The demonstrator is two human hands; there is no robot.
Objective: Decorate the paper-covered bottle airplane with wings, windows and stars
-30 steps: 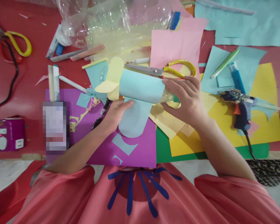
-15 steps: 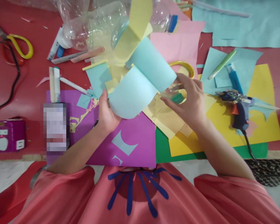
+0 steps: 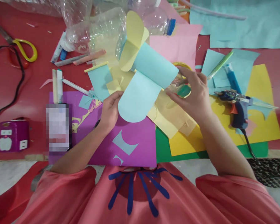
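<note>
A clear plastic bottle [image 3: 177,82] wrapped in light blue paper [image 3: 155,67] is held up above the table, with its green cap [image 3: 184,90] toward the right. Rounded yellow paper pieces [image 3: 133,39] stand out from its far end. From its near side hangs a light blue paper flap [image 3: 140,98] with a rounded end. My left hand [image 3: 110,109] is closed in a pinch at the flap's left edge. Thumb and fingers of my right hand [image 3: 196,93] close around the bottle's capped end.
On the right, a glue gun [image 3: 240,109] lies on yellow paper [image 3: 263,84]. Scissors [image 3: 25,49], a power adapter [image 3: 12,135] and a phone [image 3: 58,127] sit on the left. Clear bottles [image 3: 107,28] lie at the back. Purple paper [image 3: 140,146] covers the near middle.
My left hand has gone from an open palm under the flap to pinching its left edge. The flap and bottle have shifted slightly right.
</note>
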